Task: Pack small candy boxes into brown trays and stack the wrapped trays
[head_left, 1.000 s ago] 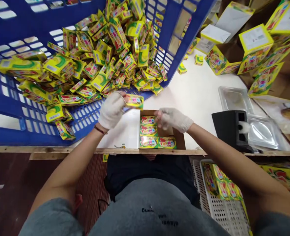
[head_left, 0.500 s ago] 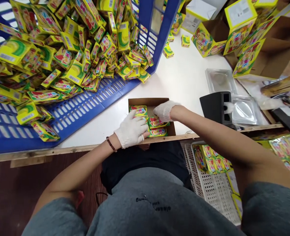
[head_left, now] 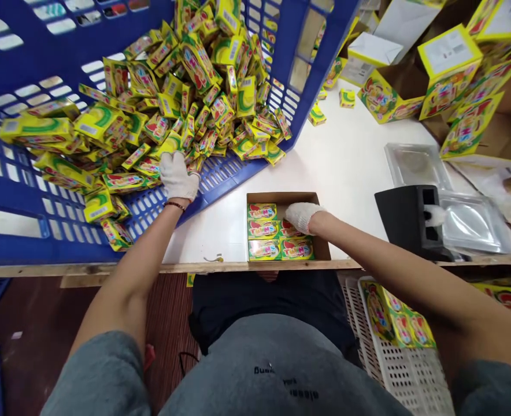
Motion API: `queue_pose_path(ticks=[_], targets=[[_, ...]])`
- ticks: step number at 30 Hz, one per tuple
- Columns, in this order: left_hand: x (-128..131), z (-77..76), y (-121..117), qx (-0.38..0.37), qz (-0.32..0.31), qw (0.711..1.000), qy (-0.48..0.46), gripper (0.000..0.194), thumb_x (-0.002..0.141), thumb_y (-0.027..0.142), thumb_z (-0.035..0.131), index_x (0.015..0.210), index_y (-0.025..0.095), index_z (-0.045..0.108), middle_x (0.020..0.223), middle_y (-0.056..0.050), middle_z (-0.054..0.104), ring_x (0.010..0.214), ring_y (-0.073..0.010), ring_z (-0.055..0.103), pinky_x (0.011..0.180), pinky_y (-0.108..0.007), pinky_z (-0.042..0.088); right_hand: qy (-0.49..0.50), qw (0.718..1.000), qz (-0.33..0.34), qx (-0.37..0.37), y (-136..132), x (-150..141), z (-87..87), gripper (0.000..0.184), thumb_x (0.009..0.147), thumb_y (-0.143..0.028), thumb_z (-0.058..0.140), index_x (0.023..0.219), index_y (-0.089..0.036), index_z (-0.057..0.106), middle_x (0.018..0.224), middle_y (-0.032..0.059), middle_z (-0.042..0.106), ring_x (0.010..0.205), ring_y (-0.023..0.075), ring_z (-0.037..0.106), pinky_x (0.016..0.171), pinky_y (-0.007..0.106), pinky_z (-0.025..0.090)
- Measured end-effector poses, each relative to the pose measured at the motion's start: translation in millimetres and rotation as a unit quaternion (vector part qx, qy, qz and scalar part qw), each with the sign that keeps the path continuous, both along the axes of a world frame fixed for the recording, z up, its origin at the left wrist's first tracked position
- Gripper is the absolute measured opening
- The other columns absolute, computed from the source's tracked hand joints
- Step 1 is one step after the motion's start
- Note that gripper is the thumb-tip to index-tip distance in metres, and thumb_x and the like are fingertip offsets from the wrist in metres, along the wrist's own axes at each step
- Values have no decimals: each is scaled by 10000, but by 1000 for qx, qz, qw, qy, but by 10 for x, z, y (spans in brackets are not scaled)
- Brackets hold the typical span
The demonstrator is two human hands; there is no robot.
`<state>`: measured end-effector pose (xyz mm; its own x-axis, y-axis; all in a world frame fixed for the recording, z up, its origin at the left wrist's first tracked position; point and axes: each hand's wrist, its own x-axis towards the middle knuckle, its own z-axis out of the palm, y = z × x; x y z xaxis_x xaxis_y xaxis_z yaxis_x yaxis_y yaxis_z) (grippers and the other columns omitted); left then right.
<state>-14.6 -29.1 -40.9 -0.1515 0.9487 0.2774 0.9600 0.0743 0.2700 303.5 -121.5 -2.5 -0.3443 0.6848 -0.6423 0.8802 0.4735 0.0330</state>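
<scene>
My left hand (head_left: 178,176), in a white knit glove, reaches into the blue basket (head_left: 233,182). Its fingers are stretched out and touch a yellow-green small candy box (head_left: 169,144) on the pile; the fingertips are partly lost among the boxes. My right hand (head_left: 303,217), also gloved, is inside the open brown carton (head_left: 323,249). Its fingers are bent down around a small candy box (head_left: 289,229) in the right column, partly covering it. Other candy boxes (head_left: 262,230) lie flat in the carton, filling the left column and the near right corner.
Yellow printed cartons (head_left: 450,75) stand open at the back right. A black tape dispenser (head_left: 405,222) and clear plastic trays (head_left: 472,222) sit on the right of the white table (head_left: 351,162). Below the table edge is a white crate (head_left: 411,364) with packed boxes.
My left hand has gone from the carton up and left into the basket. My right hand stays in the carton, and the box under it lies lower. The view has shifted left.
</scene>
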Motion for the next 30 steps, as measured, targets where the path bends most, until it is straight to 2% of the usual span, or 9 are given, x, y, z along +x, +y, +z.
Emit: queue_pose_path(ticks=[6, 9, 13, 15, 17, 19, 21, 25, 30], targets=[[-104, 105, 341, -40, -26, 996, 71, 602, 983, 672, 499, 1191, 136, 677, 1210, -89, 694, 1252, -252, 481, 1000, -445, 361, 1, 999, -38, 15, -84, 27, -56, 398, 1018, -155, 533, 1381, -100, 688, 1340, 269, 704, 1221, 365, 729, 977, 425, 588], [-28, 203, 371, -61, -30, 993, 97, 477, 974, 538, 434, 1134, 203, 733, 1259, -146, 702, 1264, -306, 527, 982, -509, 371, 4, 999, -36, -11, -23, 65, -80, 360, 963, -213, 678, 1306, -117, 733, 1324, 241, 720, 1215, 360, 726, 998, 393, 574], [209, 384, 63, -37, -98, 986, 126, 465, 1023, 418, 376, 1260, 140, 663, 1319, -91, 670, 1197, -230, 518, 1019, -480, 368, 121, 983, -137, 12, 15, 153, -66, 188, 985, -244, 646, 1120, -177, 758, 1218, 161, 770, 1129, 293, 738, 919, 337, 577], [420, 445, -216, -9, -177, 974, 142, 466, 1063, 442, 368, 1253, 138, 666, 1283, -84, 676, 1152, -228, 534, 1012, -477, 373, 255, 933, -252, 21, -3, 170, 10, 211, 1049, -299, 531, 1079, -194, 712, 1119, 126, 784, 971, 228, 748, 773, 290, 577], [689, 468, -519, 7, -281, 947, 155, 428, 1101, 427, 355, 1204, 192, 697, 1184, -79, 706, 1081, -241, 570, 961, -476, 395, 393, 849, -352, -25, -8, 165, 131, 268, 1082, -361, 443, 1096, -202, 658, 1029, 97, 780, 783, 172, 716, 604, 245, 522], [973, 453, -796, 20, -398, 905, 151, 416, 1136, 337, 301, 1162, 254, 708, 1097, -57, 724, 1039, -237, 602, 909, -451, 418, 476, 788, -382, -84, 23, 168, 271, 239, 1062, -380, 479, 1092, -204, 637, 955, 67, 770, 701, 144, 677, 542, 220, 475], [1217, 421, -1014, 45, -467, 872, 139, 376, 1131, 261, 327, 1174, 278, 699, 1104, -51, 732, 1055, -236, 622, 881, -430, 441, 473, 808, -337, -97, 86, 208, 400, 140, 991, -305, 597, 1047, -195, 661, 940, 52, 768, 763, 146, 689, 609, 216, 503], [1477, 386, -1271, 3, -434, 892, 128, 230, 1009, 255, 584, 1191, 176, 700, 1224, -147, 705, 1069, -284, 653, 852, -430, 475, 248, 947, -201, 37, 178, 347, 531, 223, 911, -158, 641, 1111, -173, 740, 1118, 110, 790, 1012, 246, 731, 822, 303, 538], [1577, 425, -1380, -225, -464, 829, 216, 307, 992, 363, 580, 1008, 122, 769, 1062, -168, 763, 966, -309, 717, 885, -459, 473, 42, 990, -86, 101, 56, 233, 424, 373, 1027, -189, 506, 1332, -129, 711, 1262, 220, 759, 1162, 358, 718, 915, 397, 509]])
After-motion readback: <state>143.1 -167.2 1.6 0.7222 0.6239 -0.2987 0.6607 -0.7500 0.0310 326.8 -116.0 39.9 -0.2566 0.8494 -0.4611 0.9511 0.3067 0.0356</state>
